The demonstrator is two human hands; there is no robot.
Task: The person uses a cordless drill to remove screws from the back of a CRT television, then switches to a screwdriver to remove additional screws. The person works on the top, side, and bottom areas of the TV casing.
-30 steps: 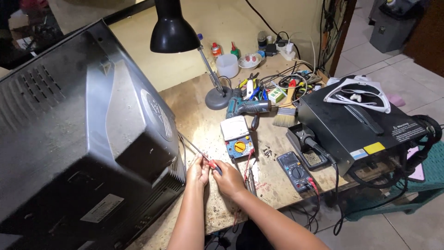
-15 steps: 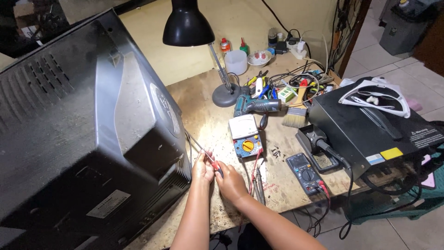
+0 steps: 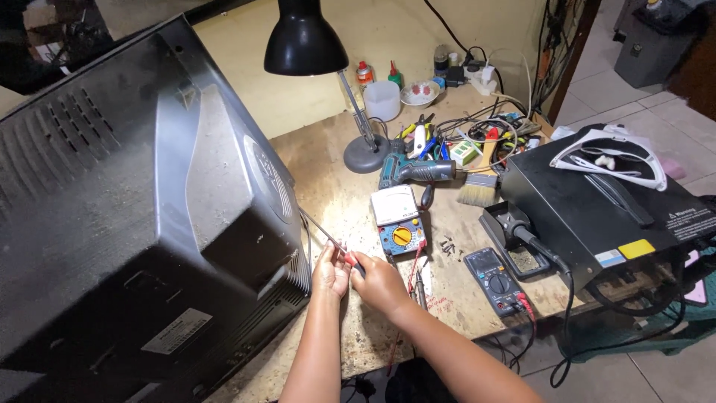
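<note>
**A:** Where are the hands?

**B:** Both meet at the near edge of the tabletop (image 3: 335, 172), just beside the back of a large grey television (image 3: 142, 216). The left hand (image 3: 330, 272) and right hand (image 3: 377, 283) have their fingers clamped together on a screwdriver (image 3: 335, 246) with a red handle; its thin shaft slants up toward the set's rear casing.

**A:** What crowds the work?

**B:** The television fills the left half of the scene. A black desk lamp (image 3: 306, 41) stands over the middle on a round grey base. Just right of the hands lie a white-and-blue analogue meter (image 3: 397, 220) with a yellow dial and a dark digital meter (image 3: 492, 280) with red and black leads. Behind them are a teal drill (image 3: 414, 172), a paintbrush (image 3: 477, 186) and a tangle of cables and hand tools.

**A:** Any labels?

**B:** A pale rectangular sticker (image 3: 177, 330) sits low on the television's back. The black box (image 3: 597, 201) at right bears a yellow sticker and a pale blue one on its front edge, plus a white warning label on top.
</note>
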